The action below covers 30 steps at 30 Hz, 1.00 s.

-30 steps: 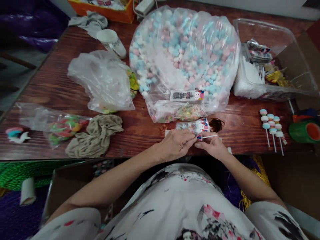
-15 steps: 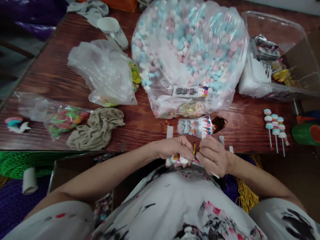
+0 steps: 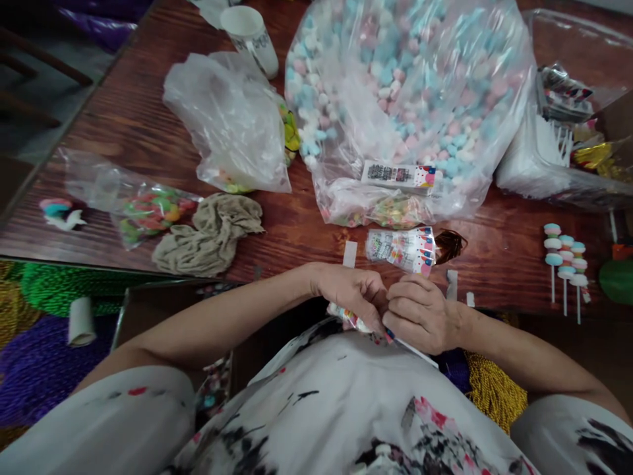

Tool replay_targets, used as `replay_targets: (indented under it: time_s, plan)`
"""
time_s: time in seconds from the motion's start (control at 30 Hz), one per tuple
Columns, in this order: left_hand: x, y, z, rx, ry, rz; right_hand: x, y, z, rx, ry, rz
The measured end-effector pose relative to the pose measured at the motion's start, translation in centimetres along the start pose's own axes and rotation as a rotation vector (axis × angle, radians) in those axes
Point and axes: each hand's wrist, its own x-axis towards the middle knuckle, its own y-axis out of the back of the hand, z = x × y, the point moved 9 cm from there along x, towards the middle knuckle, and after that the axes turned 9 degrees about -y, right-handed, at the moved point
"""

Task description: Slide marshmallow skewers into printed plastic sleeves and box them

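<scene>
My left hand [image 3: 353, 293] and my right hand [image 3: 420, 313] meet close to my body, just off the front edge of the wooden table [image 3: 128, 125]. Together they pinch a small wrapped candy stick [image 3: 352, 320]; its colourful wrapper shows under my left fingers and its white stick [image 3: 418, 351] pokes out below my right hand. Both hands have their fingers closed. A stack of printed wrappers [image 3: 401, 249] lies on the table just beyond my hands.
A big clear bag of pink, blue and white marshmallows [image 3: 405, 99] fills the middle. Left: a plastic bag [image 3: 230, 128], a candy bag [image 3: 143, 211], a beige cloth [image 3: 210, 234], a paper cup [image 3: 252, 39]. Right: finished marshmallow sticks [image 3: 564, 257], a clear tub [image 3: 568, 145].
Both hands drew back from the table edge toward my body, carrying the stick, now wrapped. The view tilted, so the table items sit further right and up.
</scene>
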Motion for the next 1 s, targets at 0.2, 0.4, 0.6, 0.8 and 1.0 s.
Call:
replay_targets:
  time_s: [0.2,0.4,0.6,0.8,1.0]
  plan:
    - [-3.7,3.2,5.3,0.837,0.091,0.093,0.6,-0.8,0.2,-0.229,-0.072,-0.026]
    - [-3.7,-3.7,10.8,2.031,-0.428,0.612,0.6,0.7,7.1,-0.333,-0.424,0.089]
    - [-4.0,2.5,8.1,1.37,-0.603,0.791,1.4,-0.7,6.7,0.365,-0.645,0.167]
    - [-6.6,3.8,8.8,0.972,-0.705,1.046,1.2,-2.6,7.6,0.229,-0.688,0.219]
    - [-8.7,3.2,3.5,0.811,-0.405,0.92,2.9,-3.4,4.5,-0.004,-0.418,0.276]
